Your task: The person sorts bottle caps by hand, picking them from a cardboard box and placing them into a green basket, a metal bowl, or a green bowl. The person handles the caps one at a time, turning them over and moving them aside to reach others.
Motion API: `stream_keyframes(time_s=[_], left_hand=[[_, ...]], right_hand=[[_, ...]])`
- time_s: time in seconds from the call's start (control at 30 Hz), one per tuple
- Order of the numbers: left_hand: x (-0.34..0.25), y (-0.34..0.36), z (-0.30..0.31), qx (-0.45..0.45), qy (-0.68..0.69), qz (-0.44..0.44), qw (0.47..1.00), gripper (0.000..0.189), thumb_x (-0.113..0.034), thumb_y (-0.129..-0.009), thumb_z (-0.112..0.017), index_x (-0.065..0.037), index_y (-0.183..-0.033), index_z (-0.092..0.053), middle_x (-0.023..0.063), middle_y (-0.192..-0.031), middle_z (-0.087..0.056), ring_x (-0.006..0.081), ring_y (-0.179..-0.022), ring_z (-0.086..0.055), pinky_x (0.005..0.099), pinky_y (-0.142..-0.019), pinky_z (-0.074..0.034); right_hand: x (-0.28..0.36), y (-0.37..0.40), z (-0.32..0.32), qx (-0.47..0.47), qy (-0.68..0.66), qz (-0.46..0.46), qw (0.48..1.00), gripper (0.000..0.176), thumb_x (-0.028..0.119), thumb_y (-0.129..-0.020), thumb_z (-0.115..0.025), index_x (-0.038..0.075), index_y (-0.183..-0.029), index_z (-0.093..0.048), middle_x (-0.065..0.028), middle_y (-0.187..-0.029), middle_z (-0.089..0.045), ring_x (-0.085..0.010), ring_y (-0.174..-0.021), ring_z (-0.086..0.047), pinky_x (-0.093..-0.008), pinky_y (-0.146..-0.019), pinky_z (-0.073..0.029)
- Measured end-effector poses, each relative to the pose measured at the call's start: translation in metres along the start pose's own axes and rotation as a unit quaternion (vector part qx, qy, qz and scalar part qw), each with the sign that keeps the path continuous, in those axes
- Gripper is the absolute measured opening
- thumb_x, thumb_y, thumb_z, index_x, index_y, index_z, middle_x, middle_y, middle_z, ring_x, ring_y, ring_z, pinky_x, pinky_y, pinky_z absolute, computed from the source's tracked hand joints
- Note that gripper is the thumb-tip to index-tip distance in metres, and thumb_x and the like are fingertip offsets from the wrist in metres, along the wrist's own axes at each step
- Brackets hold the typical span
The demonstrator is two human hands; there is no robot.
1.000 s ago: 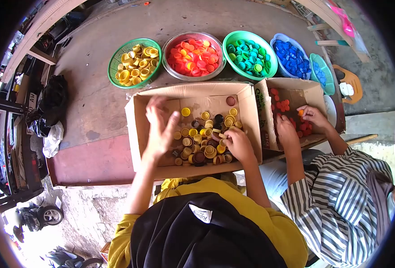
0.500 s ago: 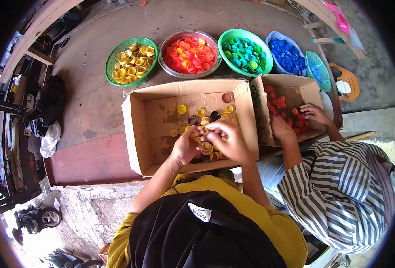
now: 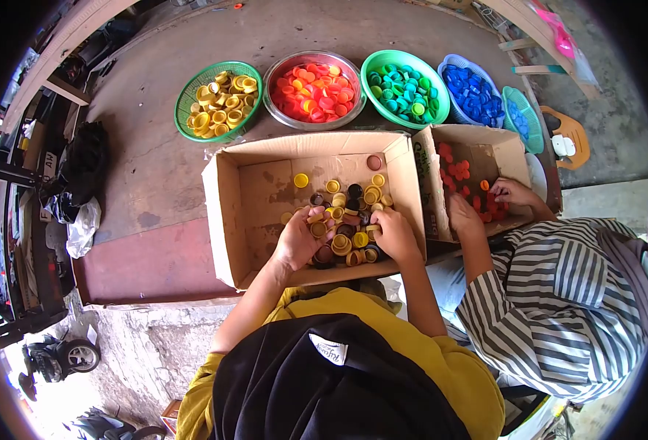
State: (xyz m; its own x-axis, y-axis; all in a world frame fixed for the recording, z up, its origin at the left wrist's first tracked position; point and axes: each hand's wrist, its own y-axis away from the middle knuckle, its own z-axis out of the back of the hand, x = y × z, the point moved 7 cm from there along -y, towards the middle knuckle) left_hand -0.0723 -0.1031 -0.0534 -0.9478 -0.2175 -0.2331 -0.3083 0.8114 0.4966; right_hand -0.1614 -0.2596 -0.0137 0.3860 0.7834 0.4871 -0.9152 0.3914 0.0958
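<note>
A large cardboard box point(image 3: 258, 205) holds yellow, brown and black bottle caps. My left hand point(image 3: 303, 238) is over the caps, palm turned up, its fingers curled round a yellow cap point(image 3: 318, 229). To the right, my right hand point(image 3: 396, 236) is closed at the fingertips on another yellow cap point(image 3: 372, 228), low over the pile near the box's right side. A loose yellow cap point(image 3: 301, 180) lies farther back in the box, and a brown cap point(image 3: 374, 162) lies by the back right corner.
Behind the box stand a green basket point(image 3: 182, 110) of yellow caps, a metal bowl point(image 3: 271, 105) of red caps, a green basin point(image 3: 371, 95) of green caps and blue baskets. On the right, a co-worker's hands reach into a smaller box point(image 3: 511, 147) of red caps.
My hands have moved apart; my right hand has gone right and down to the caps. More dark caps show between them. The co-worker's hands have shifted slightly.
</note>
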Motion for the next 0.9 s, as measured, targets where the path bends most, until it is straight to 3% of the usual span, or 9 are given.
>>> stream_keyframes(time_s=[0.17, 0.33, 0.47, 0.5, 0.63, 0.67, 0.7, 0.8, 0.9], left_hand=[[0.004, -0.001, -0.002, 0.006, 0.016, 0.006, 1.000, 0.033, -0.030, -0.092, -0.035, -0.004, -0.103, -0.051, 0.0096, -0.102, -0.054, 0.0250, -0.099, -0.052, 0.0394, -0.086, -0.042], [0.002, 0.010, -0.031, 0.035, 0.040, 0.036, 0.998, 0.040, -0.038, -0.092, -0.034, -0.004, -0.109, -0.048, 0.0119, -0.109, -0.053, 0.0239, -0.104, -0.050, 0.0417, -0.091, -0.040], [-0.008, 0.019, -0.036, 0.088, 0.025, 0.042, 0.995, 0.039, -0.039, -0.091, -0.035, -0.007, -0.105, -0.051, 0.0090, -0.098, -0.058, 0.0205, -0.091, -0.058, 0.0316, -0.066, -0.052], [-0.010, 0.020, -0.031, 0.007, 0.008, 0.031, 0.999, 0.036, -0.038, -0.091, -0.035, -0.008, -0.101, -0.053, 0.0068, -0.091, -0.060, 0.0189, -0.084, -0.060, 0.0265, -0.056, -0.052], [-0.054, 0.028, -0.037, 0.002, 0.014, -0.015, 1.000, 0.021, -0.027, -0.086, -0.043, -0.009, -0.088, -0.052, 0.0045, -0.092, -0.057, 0.0128, -0.072, -0.052, 0.0193, -0.047, -0.035], [-0.075, 0.024, -0.033, 0.022, 0.014, -0.051, 0.998, 0.019, -0.025, -0.085, -0.043, -0.008, -0.085, -0.052, 0.0054, -0.092, -0.057, 0.0133, -0.073, -0.053, 0.0200, -0.047, -0.036], [-0.102, 0.021, -0.033, 0.013, 0.003, -0.090, 0.996, 0.017, -0.023, -0.084, -0.042, -0.008, -0.083, -0.051, 0.0057, -0.091, -0.057, 0.0146, -0.074, -0.054, 0.0210, -0.047, -0.037], [-0.190, 0.001, -0.036, 0.009, 0.077, -0.166, 0.983, 0.021, -0.024, -0.087, -0.039, -0.007, -0.083, -0.050, 0.0068, -0.092, -0.056, 0.0220, -0.081, -0.056, 0.0293, -0.059, -0.047], [-0.272, -0.017, -0.042, -0.070, -0.157, -0.266, 0.948, 0.030, -0.036, -0.088, -0.044, -0.011, -0.104, -0.050, 0.0108, -0.103, -0.055, 0.0263, -0.096, -0.053, 0.0503, -0.085, -0.043]], right_hand=[[0.027, -0.003, 0.034, -0.028, -0.166, -0.008, 0.986, 0.011, -0.001, -0.072, -0.057, 0.001, -0.082, -0.055, -0.0139, -0.079, -0.058, -0.0279, -0.072, -0.058, -0.0349, -0.062, -0.047], [0.113, -0.010, 0.052, -0.073, -0.255, 0.148, 0.953, 0.020, 0.004, -0.073, -0.061, 0.002, -0.093, -0.058, -0.0124, -0.084, -0.057, -0.0243, -0.071, -0.058, -0.0295, -0.059, -0.048], [0.145, -0.004, 0.057, -0.059, -0.196, 0.200, 0.958, 0.031, 0.010, -0.072, -0.065, 0.005, -0.102, -0.058, -0.0113, -0.095, -0.056, -0.0264, -0.086, -0.056, -0.0357, -0.079, -0.044], [0.143, -0.005, 0.059, -0.062, -0.226, 0.202, 0.951, 0.034, 0.006, -0.071, -0.066, 0.004, -0.104, -0.057, -0.0114, -0.096, -0.057, -0.0238, -0.085, -0.056, -0.0336, -0.076, -0.044], [0.114, -0.007, 0.071, -0.095, -0.278, 0.128, 0.947, 0.032, 0.005, -0.070, -0.068, 0.002, -0.100, -0.058, -0.0071, -0.089, -0.057, -0.0149, -0.072, -0.053, -0.0272, -0.065, -0.044], [0.106, -0.006, 0.070, -0.087, -0.285, 0.094, 0.950, 0.031, 0.006, -0.070, -0.068, 0.002, -0.099, -0.059, -0.0061, -0.087, -0.057, -0.0141, -0.071, -0.052, -0.0269, -0.065, -0.044], [0.097, -0.006, 0.065, -0.059, -0.261, 0.074, 0.961, 0.032, 0.009, -0.072, -0.067, 0.002, -0.101, -0.057, -0.0113, -0.088, -0.056, -0.0264, -0.081, -0.056, -0.0339, -0.072, -0.045], [0.073, -0.001, 0.044, -0.071, -0.196, 0.104, 0.972, 0.030, 0.010, -0.073, -0.066, 0.003, -0.100, -0.056, -0.0118, -0.088, -0.055, -0.0276, -0.081, -0.056, -0.0348, -0.071, -0.045], [0.067, 0.001, 0.036, -0.043, -0.155, 0.075, 0.984, 0.029, 0.010, -0.074, -0.062, 0.004, -0.101, -0.054, -0.0128, -0.090, -0.055, -0.0301, -0.084, -0.055, -0.0366, -0.072, -0.045]])
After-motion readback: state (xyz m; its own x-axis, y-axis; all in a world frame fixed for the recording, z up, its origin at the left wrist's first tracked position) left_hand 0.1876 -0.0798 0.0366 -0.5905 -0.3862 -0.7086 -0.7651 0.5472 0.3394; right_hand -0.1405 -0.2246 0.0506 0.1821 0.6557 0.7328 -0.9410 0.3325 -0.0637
